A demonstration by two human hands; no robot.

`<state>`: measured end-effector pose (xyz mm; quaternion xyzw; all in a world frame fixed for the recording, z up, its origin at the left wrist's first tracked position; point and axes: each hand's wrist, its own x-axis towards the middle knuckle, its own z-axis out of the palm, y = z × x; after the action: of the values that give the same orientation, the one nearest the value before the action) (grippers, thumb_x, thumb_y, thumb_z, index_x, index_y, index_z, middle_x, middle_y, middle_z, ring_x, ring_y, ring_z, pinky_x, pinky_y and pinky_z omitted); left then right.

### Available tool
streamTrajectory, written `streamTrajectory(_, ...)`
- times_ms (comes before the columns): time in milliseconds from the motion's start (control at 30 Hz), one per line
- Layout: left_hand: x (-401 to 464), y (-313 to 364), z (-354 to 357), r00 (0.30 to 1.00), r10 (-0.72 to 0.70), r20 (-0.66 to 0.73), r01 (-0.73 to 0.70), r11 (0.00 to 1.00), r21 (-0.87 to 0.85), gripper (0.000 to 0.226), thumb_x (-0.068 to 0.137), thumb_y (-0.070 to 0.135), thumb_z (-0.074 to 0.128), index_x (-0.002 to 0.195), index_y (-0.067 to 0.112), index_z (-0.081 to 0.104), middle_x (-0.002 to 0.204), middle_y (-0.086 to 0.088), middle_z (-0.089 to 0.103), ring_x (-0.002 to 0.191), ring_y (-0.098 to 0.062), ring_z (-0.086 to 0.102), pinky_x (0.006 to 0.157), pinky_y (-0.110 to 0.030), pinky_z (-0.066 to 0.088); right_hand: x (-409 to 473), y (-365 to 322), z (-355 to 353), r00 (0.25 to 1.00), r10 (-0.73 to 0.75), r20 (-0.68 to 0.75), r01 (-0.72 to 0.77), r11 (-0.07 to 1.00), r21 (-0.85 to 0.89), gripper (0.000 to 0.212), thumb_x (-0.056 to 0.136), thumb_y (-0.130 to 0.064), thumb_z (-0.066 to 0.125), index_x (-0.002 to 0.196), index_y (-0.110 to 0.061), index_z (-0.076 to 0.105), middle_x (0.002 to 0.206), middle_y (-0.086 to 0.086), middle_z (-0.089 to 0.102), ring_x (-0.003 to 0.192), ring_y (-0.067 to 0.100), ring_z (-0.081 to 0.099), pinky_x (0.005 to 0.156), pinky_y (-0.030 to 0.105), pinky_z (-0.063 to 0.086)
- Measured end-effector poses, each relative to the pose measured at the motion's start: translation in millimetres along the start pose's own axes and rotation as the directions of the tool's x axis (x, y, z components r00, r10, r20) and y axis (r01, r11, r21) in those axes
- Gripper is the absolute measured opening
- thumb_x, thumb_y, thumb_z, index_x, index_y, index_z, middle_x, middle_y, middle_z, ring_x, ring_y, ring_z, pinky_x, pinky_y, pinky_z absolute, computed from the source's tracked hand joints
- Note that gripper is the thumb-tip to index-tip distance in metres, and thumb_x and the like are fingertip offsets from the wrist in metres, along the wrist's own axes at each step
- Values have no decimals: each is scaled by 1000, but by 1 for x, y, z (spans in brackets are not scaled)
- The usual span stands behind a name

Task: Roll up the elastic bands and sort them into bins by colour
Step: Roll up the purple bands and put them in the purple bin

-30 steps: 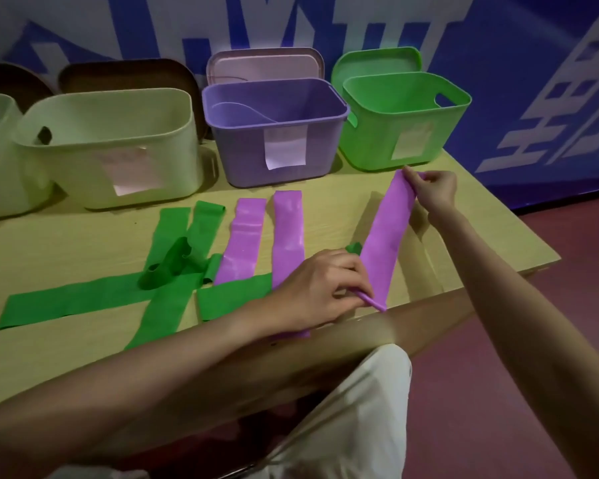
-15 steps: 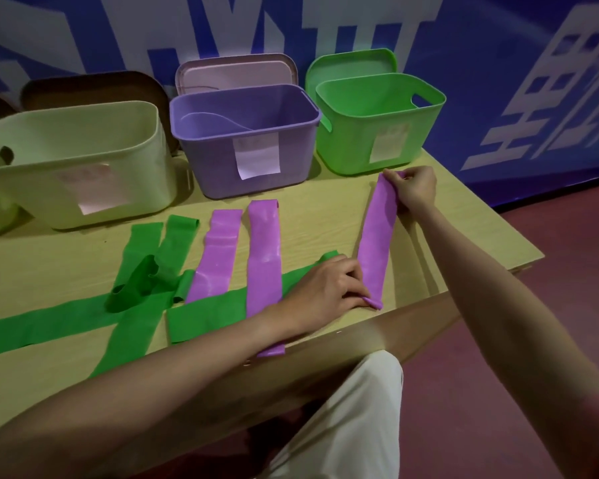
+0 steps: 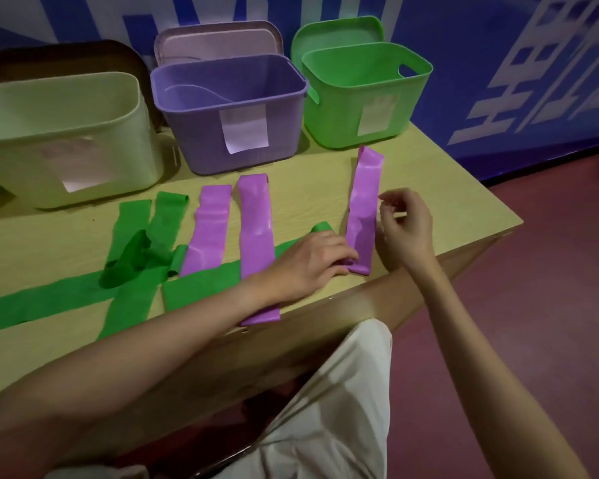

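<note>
A purple elastic band [image 3: 364,205] lies flat and straight on the table, running from my near side towards the green bin [image 3: 346,108]. My left hand [image 3: 308,262] pinches its near end, which curls up slightly at the fingertips. My right hand [image 3: 407,226] hovers just right of the band's middle, fingers loosely curled and holding nothing. Two more purple bands [image 3: 211,229] [image 3: 256,233] lie flat to the left. Several green bands [image 3: 132,247] lie crossed and partly bunched further left. The purple bin [image 3: 201,133] stands behind them.
A pale yellow-green bin [image 3: 125,140] stands at the back left. Lids lean behind the bins: pink [image 3: 218,41], green [image 3: 336,32], brown [image 3: 66,60]. The table's right edge [image 3: 512,224] is close to my right hand. My left forearm covers part of one green band.
My right hand has let go of the band's far end and drawn back towards me beside the band. The band now lies flat on the table. My left hand stays at the near end.
</note>
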<state>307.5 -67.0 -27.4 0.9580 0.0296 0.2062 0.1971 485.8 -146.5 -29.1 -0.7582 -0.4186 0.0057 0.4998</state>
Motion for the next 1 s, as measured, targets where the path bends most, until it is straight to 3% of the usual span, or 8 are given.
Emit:
streamTrajectory(167,0,2,-4,997,-70,14,71,995,-64,12,83,16,70,86,8,63,84,-4,63,83,-23,57,75,-33,43,-83,-17,-14,992,-65,112,61,997,44,22,78,1,48,87,-14,62,85,1,64,79,15,61,69,20,45)
streamTrajectory(300,-2,3,-3,996,-86,21,88,993,-73,9,82,16,71,83,8,65,82,-2,62,82,-20,56,74,-34,44,-98,-17,-15,968,-191,161,200,979,-43,18,78,-13,53,89,-10,67,86,-3,62,83,14,54,77,20,42)
streamTrajectory(433,-3,5,-2,996,-91,11,91,993,-74,8,81,14,71,82,7,67,83,-4,63,84,-22,57,75,-35,46,-97,-11,-13,956,-239,168,263,955,-138,5,83,-8,70,88,-9,69,88,0,62,85,17,53,75,26,43)
streamTrajectory(667,-6,6,3,999,-6,-50,9,998,55,7,79,11,74,79,6,69,80,-8,60,82,-25,55,73,-32,43,-99,-7,-10,947,-282,156,312,922,-227,5,88,-5,65,89,-6,69,84,6,54,81,20,47,71,29,39)
streamTrajectory(800,-4,3,3,997,-53,-61,56,997,58,5,81,14,71,83,9,73,80,-4,64,83,-24,55,76,-33,40,-98,-11,-10,962,-236,136,261,941,-214,5,88,-6,64,87,-8,68,80,3,53,76,20,47,69,28,37)
streamTrajectory(867,-2,4,3,989,-130,-73,133,991,34,8,84,17,69,87,12,75,84,0,68,85,-20,49,79,-32,35,-98,-14,-8,980,-170,98,186,966,-181,3,87,-8,66,89,-9,65,78,0,54,74,19,48,69,32,39)
streamTrajectory(1000,7,11,2,941,-338,-20,338,941,25,10,86,20,63,86,19,73,87,7,68,89,-17,42,83,-31,28,-97,-19,-3,999,0,35,3,995,-104,22,84,-10,70,100,-11,55,72,-7,54,66,17,50,67,38,44)
